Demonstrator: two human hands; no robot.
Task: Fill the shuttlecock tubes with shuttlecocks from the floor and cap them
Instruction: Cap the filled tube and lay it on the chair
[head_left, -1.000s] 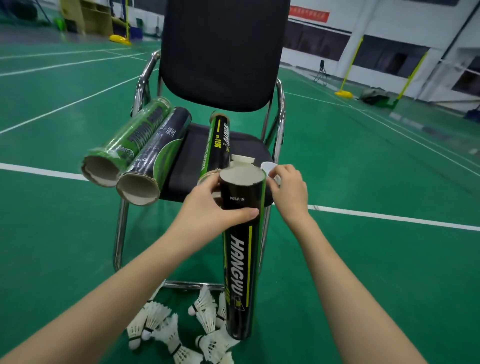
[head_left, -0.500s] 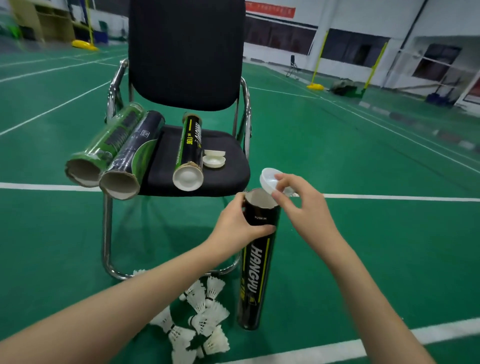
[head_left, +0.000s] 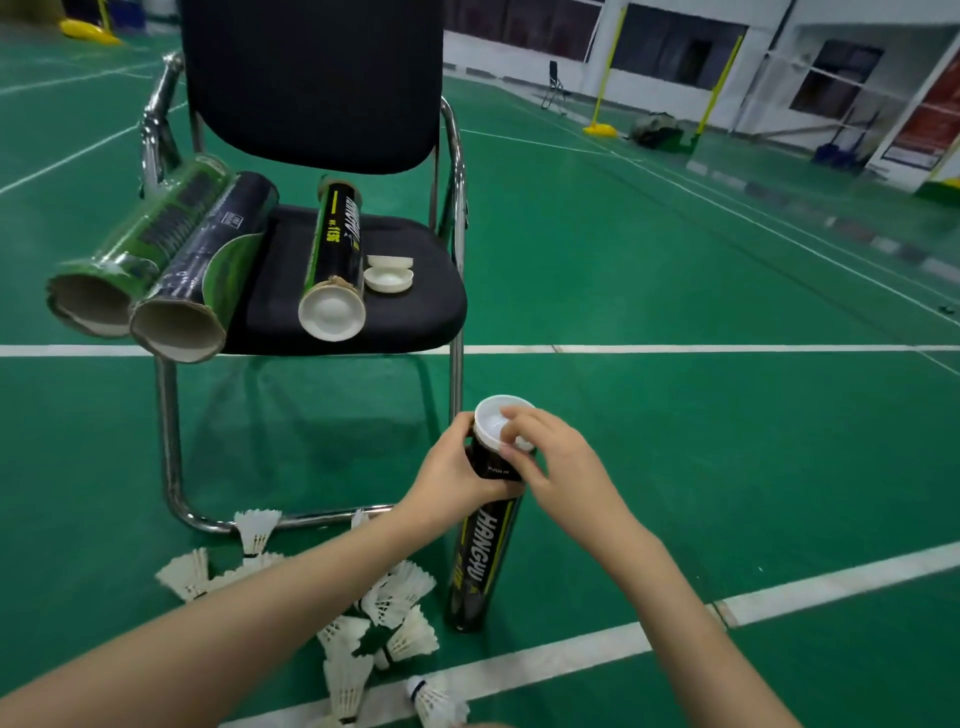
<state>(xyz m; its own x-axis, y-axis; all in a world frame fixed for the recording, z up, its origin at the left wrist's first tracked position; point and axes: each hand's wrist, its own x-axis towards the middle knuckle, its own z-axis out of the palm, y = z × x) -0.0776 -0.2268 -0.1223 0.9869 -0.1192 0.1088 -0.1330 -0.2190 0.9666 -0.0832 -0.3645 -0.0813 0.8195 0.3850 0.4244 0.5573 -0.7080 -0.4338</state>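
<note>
Centrally in the upper left of the frame stands a black chair (head_left: 311, 93) on the green court floor (head_left: 675, 415). Across its seat lie three tubes: two open-mouthed ones (head_left: 156, 260) at the left edge and a capped black tube (head_left: 335, 254) mid-seat, with two loose white caps (head_left: 388, 273) just beside it. Lower centre, an upright black tube (head_left: 480, 561) rests on the floor; the left hand (head_left: 457, 478) wraps around its top, while the right hand (head_left: 550, 462) pinches a white cap (head_left: 501, 423) sitting on its mouth. White shuttlecocks (head_left: 384, 603) lie scattered at bottom centre.
</note>
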